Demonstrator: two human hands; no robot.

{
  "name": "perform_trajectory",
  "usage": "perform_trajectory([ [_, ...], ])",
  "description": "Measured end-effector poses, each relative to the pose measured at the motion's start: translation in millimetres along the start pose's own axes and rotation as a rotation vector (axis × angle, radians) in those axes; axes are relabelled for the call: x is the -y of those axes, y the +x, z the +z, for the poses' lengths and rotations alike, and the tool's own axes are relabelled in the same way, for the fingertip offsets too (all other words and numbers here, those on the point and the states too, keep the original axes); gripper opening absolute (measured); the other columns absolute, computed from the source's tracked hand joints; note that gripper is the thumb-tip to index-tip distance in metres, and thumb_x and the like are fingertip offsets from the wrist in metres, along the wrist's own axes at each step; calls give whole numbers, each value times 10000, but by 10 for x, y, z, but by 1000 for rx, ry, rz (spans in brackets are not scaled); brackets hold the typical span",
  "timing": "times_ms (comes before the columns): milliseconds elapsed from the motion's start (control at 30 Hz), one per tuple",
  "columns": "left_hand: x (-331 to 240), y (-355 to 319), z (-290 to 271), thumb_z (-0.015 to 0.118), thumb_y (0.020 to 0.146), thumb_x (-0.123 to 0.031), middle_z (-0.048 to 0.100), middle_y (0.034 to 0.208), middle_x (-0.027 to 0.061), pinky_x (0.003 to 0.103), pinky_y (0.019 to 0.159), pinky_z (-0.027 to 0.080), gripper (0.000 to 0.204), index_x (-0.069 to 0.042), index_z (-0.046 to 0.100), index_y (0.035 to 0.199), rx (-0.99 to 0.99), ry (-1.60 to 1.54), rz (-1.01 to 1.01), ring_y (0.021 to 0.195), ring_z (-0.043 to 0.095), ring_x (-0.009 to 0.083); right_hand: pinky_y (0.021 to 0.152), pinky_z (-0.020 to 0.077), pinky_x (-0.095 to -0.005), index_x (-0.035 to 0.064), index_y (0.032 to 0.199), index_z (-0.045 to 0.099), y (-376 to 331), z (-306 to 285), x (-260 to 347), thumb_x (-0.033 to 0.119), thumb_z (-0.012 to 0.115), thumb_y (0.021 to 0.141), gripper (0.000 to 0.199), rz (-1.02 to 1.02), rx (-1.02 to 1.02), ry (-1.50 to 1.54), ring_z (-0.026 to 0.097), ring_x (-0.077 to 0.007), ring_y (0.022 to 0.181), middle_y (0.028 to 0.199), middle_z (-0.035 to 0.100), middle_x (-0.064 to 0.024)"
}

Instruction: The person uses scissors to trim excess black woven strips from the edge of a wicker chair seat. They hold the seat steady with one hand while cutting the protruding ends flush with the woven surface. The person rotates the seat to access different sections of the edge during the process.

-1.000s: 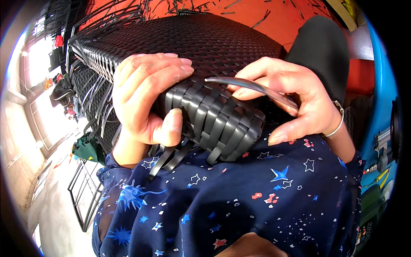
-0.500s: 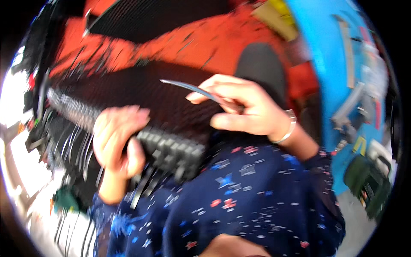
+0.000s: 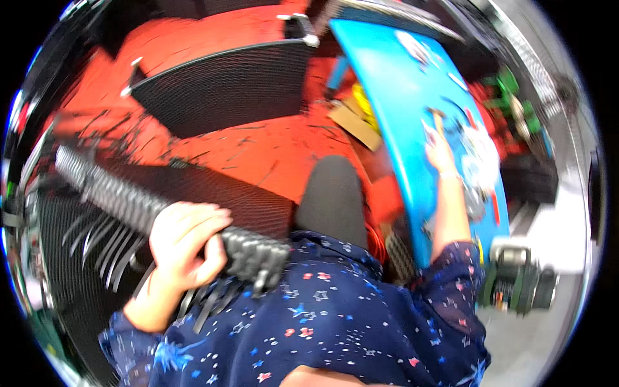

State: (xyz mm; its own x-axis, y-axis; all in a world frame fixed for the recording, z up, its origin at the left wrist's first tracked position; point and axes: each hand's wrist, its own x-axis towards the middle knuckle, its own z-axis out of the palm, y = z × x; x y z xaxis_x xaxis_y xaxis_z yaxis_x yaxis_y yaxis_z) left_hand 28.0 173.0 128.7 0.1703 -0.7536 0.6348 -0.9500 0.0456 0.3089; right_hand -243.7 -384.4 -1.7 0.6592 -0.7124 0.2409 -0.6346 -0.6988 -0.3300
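Observation:
My left hand (image 3: 188, 244) is wrapped over the thick braided grey-black edge of a woven black panel (image 3: 238, 197), which leans across my lap. Loose flat strips (image 3: 116, 258) hang from that edge on the left. Stretched out to the right, my right hand (image 3: 441, 155) is over the blue table (image 3: 387, 106), its fingers drawn together. A pale pointed sliver shows at the fingertips, too blurred to name. Right beside those fingers lies a hammer (image 3: 439, 122) with a wooden handle; whether the hand touches it, I cannot tell.
Another black mesh panel (image 3: 225, 87) with white corner pieces stands on the red floor (image 3: 271, 151), among scattered dark strip scraps. Cardboard (image 3: 356, 128) and something yellow lie beside the table. A clear plastic bag (image 3: 480, 158) rests on the tabletop. At right sits a dark green machine (image 3: 512, 284).
My right hand has moved from above the woven panel, where it held a thin curved metal-looking piece, out over the table. My left hand stays on the braided edge. The view has turned right.

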Motion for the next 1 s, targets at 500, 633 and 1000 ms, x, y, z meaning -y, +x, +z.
perform_trajectory([
  [500,37,15,243,704,780,-198,690,845,-4,338,782,534,126,-110,699,870,-109,18,-79,787,678,200,974,518,-316,-12,1209,710,747,-105,3654,277,733,967,377,-584,361,442,700,-204,1072,1171,744,-138],
  [633,53,74,248,643,851,-277,657,790,48,378,805,508,186,-96,681,828,-40,17,-88,792,658,253,918,535,-351,-23,1164,718,504,-267,5648,447,705,958,514,-1050,419,453,722,-275,1026,1101,751,-184],
  [1000,49,323,652,598,918,-344,644,934,92,398,934,444,263,-87,632,962,-51,96,-30,975,602,271,992,531,-402,-99,1282,643,61,1119,7947,822,771,616,1144,-885,554,-60,699,-342,1138,1236,692,-280],
])
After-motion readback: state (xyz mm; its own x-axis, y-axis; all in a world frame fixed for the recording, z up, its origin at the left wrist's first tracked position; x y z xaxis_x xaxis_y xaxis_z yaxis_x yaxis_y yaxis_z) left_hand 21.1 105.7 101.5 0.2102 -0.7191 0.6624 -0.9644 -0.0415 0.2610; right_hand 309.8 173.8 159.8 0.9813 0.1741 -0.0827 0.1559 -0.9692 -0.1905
